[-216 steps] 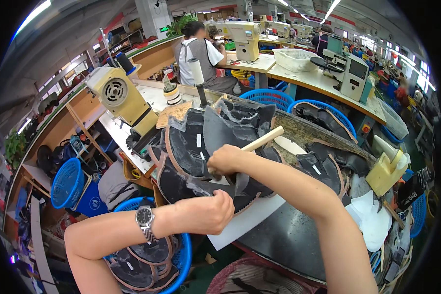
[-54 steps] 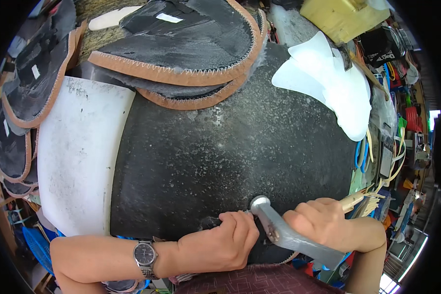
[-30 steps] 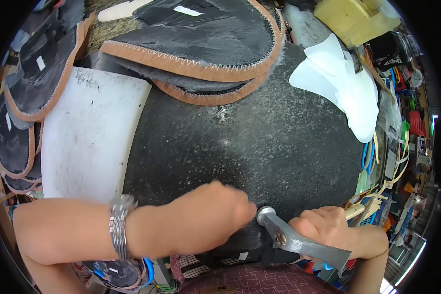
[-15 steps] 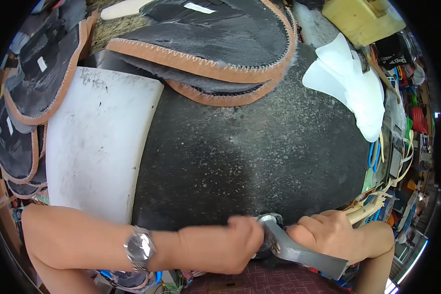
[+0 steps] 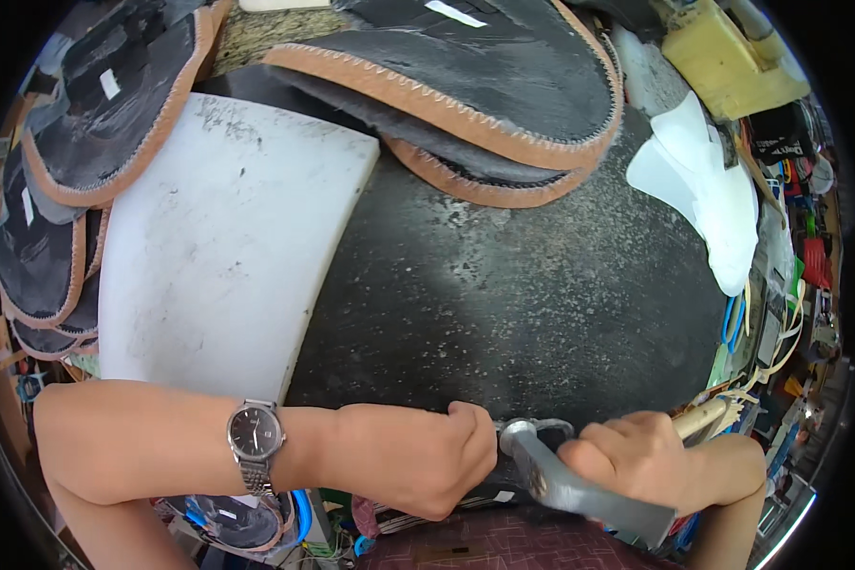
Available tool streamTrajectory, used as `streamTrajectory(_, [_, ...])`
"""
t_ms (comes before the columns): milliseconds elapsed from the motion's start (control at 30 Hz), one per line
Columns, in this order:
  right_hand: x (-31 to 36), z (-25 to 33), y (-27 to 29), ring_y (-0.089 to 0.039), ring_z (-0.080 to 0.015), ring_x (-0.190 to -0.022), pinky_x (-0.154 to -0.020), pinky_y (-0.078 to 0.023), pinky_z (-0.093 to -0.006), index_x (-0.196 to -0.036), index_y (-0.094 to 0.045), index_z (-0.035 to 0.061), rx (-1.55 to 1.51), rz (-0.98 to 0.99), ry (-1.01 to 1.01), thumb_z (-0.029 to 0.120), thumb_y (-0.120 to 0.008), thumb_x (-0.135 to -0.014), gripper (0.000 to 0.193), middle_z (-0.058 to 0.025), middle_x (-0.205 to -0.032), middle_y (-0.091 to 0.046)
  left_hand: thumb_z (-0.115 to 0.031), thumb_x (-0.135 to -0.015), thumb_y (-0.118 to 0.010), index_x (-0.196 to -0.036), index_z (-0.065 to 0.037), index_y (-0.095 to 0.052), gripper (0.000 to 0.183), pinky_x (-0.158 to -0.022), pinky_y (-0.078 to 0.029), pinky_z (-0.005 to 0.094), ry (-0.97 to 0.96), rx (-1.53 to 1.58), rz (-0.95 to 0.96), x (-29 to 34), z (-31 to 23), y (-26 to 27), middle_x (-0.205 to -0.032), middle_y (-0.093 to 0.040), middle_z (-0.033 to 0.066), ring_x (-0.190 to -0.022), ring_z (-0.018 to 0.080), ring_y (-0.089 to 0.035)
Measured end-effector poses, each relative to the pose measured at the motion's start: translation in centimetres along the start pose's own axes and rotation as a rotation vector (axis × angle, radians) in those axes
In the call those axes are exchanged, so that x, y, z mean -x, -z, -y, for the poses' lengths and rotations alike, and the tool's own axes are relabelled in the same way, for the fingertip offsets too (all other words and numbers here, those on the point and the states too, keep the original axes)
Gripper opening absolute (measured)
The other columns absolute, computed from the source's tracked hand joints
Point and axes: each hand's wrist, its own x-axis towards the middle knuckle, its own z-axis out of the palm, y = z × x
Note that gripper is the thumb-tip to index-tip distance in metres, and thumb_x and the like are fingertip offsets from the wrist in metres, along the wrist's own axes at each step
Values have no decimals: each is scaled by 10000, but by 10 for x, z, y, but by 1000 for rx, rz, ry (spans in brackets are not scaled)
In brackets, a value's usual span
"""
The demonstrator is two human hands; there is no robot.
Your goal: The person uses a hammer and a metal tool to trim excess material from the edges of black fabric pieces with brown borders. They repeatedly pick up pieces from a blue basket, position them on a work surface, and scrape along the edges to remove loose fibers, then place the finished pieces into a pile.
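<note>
One likely head-heavy hammer [image 5: 594, 496] is gripped by its handle [image 5: 703, 420] in the right hand [image 5: 635, 451], four o'clock. The left hand [image 5: 418, 461] is closed, contents unclear.

White lettering stands on the black item [image 5: 777, 129] at upper right.

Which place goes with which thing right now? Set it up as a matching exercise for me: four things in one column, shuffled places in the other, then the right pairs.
Things
1. hammer
2. white board
3. wristwatch
4. white curved pieces

Places
A. on the wrist of the left hand
B. along the right of the black surface
C. gripped by the right hand
D. along the left of the black surface

Pairs
1-C, 2-D, 3-A, 4-B
</note>
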Motion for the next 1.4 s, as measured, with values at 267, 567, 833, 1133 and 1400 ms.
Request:
streamTrajectory(267, [-19,2,7,-475,-84,-424,-364,-392,-243,-773,-504,60,44,-7,12,156,-590,-658,173,3,-581,-391,-152,-677,-593,-830,66,-613,267,-579,-468,255,345,148,-123,4,-27,-7,-789,-556,100,-681,183,-543])
streamTrajectory(567, [-11,-2,-2,-529,-134,-461,-389,-406,-262,-879,-518,51,46,24,1,161,-627,-628,295,-23,-640,-458,-135,-637,-639,-758,-53,-581,157,-521,-410,252,806,157,-218,-9,-51,-7,-703,-464,5,-614,145,-486])
streamTrajectory(833, [-11,1,5,-572,-206,-488,-429,-449,-310,-933,-541,20,5,98,-37,153,-701,-563,424,-59,-664,-521,-79,-712,-616,-896,66,-653,237,-590,-511,260,810,-121,-272,-13,-79,-16,-826,-610,122,-676,187,-576])
streamTrajectory(1133, [-26,-5,15,-505,-91,-466,-382,-376,-238,-863,-546,33,102,71,134,165,-587,-653,251,3,-614,-416,-89,-776,-573,-844,66,-684,203,-597,-499,263,749,-386,-159,-26,-85,-26,-761,-616,134,-642,191,-584])
streamTrajectory(1400, [-32,-5,18,-483,-90,-460,-388,-355,-227,-838,-547,31,124,42,177,163,-592,-628,252,6,-611,-408,-149,-739,-526,-842,77,-683,294,-613,-464,271,742,-490,29,-34,-91,-24,-798,-627,158,-688,225,-588])
